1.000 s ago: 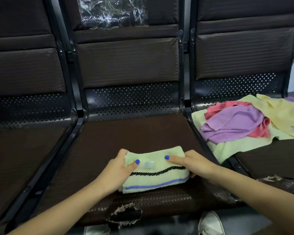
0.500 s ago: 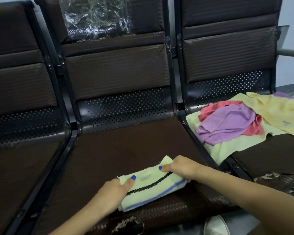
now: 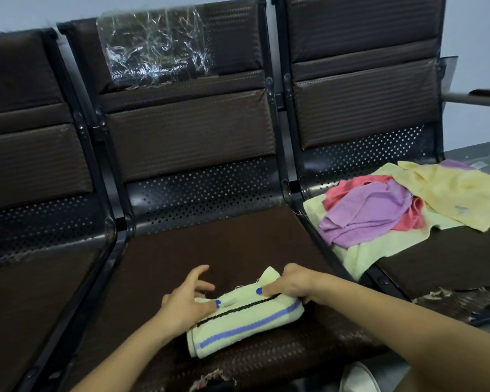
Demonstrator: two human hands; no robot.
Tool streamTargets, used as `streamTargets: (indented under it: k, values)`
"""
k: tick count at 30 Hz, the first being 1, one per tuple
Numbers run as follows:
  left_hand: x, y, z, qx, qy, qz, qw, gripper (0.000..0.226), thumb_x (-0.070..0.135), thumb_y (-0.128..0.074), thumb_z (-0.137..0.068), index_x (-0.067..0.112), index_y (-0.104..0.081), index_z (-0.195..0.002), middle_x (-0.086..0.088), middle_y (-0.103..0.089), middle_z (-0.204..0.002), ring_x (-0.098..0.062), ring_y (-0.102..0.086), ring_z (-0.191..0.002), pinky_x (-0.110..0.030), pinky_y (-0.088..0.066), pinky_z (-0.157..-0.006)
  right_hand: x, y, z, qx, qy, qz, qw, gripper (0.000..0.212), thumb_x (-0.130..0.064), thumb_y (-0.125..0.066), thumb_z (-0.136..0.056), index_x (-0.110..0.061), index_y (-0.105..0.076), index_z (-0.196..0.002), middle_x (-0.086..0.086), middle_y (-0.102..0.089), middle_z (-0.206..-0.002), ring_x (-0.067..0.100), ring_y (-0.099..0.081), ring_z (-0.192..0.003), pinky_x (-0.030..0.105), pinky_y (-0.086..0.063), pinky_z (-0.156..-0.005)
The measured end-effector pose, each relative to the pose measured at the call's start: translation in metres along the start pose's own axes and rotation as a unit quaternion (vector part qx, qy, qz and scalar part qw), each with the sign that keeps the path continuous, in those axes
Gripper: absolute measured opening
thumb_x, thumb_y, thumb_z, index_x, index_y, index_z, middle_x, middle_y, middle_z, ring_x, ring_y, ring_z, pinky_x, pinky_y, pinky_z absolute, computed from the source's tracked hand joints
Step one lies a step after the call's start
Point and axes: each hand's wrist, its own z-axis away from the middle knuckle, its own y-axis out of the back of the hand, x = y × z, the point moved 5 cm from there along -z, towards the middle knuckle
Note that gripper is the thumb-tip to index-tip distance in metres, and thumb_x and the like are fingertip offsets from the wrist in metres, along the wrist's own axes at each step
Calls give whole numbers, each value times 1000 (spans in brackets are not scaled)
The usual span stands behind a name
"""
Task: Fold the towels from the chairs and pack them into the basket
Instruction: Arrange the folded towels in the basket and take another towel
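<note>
On the far left stands an empty-looking dark brown padded chair seat (image 3: pixel 31 292), one of three joined in a row. On the middle chair seat (image 3: pixel 210 250), near its front edge, lies the folded pale green towel with a black braid line and a blue stripe (image 3: pixel 246 323). Its long axis runs from lower left to upper right, tilted across the seat.

The left hand (image 3: pixel 187 298) rests at the towel's left end, fingers spread and fairly straight, with only the thumb tip laid on the cloth; it grips nothing. The right hand (image 3: pixel 292 284) sits at the upper right end, fingers curled over the far edge and thumb pressed on top, so it holds the towel, with one loose corner poking up just beside the knuckles. The right hand looks the one placed to lift the bundle (the left would have to close first).

Further right, on the third seat (image 3: pixel 436 258), lies a loose heap: a light green towel (image 3: pixel 379 247) at the bottom, a crumpled purple towel (image 3: pixel 365 213) and a pink towel (image 3: pixel 410 219) on it, and a pale yellow towel (image 3: pixel 450 193) spread at the far right. These seem yet to be folded.

No basket is in view, so I cannot tell what it holds
</note>
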Motion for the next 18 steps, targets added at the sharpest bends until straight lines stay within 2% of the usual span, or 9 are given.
streamTargets:
  k: [1,4,6,8,10,12,14,16,18]
  values:
    - [3,1,-2,3,-9,0,1000,82,48,-67,-55,53,-26,-126,28,-52,-110,-5,-53,-112,-38,-34,-108,-1,-1,0,-9,18,-33,999,52,-35,-72,-81,-12,-47,-120,7,-55,-123,19,-55,-102,31,-48,-81]
    - [24,1,1,34,-71,-21,997,69,8,-62,-78,55,-28,-115,27,-50,-116,-6,-43,-125,-32,-34,-107,-5,0,1,-35,86,-99,991,29,-22,-75,-80,-21,-50,-94,3,-59,-105,18,-61,-99,32,-51,-91]
    - [45,-2,5,37,-103,23,994,63,-3,-48,-86,50,-36,-116,22,-47,-125,-6,-35,-130,-31,-31,-108,-11,5,9,-34,122,-120,985,29,-20,-75,-82,-21,-47,-90,-2,-58,-94,12,-60,-88,27,-50,-82]
    - [64,-10,10,36,-132,23,990,51,8,-42,-94,45,-35,-128,17,-42,-137,-3,-28,-132,-36,-15,-117,-17,8,19,-23,155,-133,979,33,-20,-74,-82,-20,-44,-94,-4,-58,-90,7,-58,-82,24,-50,-75]
    - [73,-19,14,11,-149,24,988,45,37,-36,-99,38,-27,-143,17,-38,-140,1,-21,-134,-34,-2,-120,-22,13,30,-9,195,-143,970,33,-19,-74,-83,-20,-43,-95,-4,-57,-88,6,-57,-79,23,-49,-72]
    - [82,-23,18,-18,-161,92,982,75,79,-34,-79,40,-27,-143,22,-40,-138,5,-28,-131,-29,-20,-116,-25,24,44,-9,224,-162,961,31,-15,-72,-84,-21,-44,-96,-4,-57,-87,9,-57,-81,27,-48,-75]
    - [86,-25,19,-27,-179,120,976,98,97,-34,-54,43,-33,-136,26,-48,-132,6,-45,-121,-22,-37,-103,-25,36,58,-17,247,-178,952,31,-8,-70,-84,-20,-44,-95,-4,-58,-85,11,-57,-81,30,-47,-75]
    - [87,-27,18,-34,-190,118,974,98,101,-40,-42,47,-44,-124,25,-62,-114,2,-56,-108,-26,-46,-95,-26,44,73,-36,267,-184,945,33,-1,-69,-83,-19,-43,-94,-3,-59,-84,12,-57,-78,27,-48,-70]
    - [96,-29,21,-40,-211,81,973,84,101,-44,-37,57,-56,-107,17,-66,-104,-8,-59,-101,-27,-47,-86,-27,51,86,-42,285,-176,941,37,2,-71,-80,-17,-43,-95,1,-60,-85,13,-57,-78,27,-48,-67]
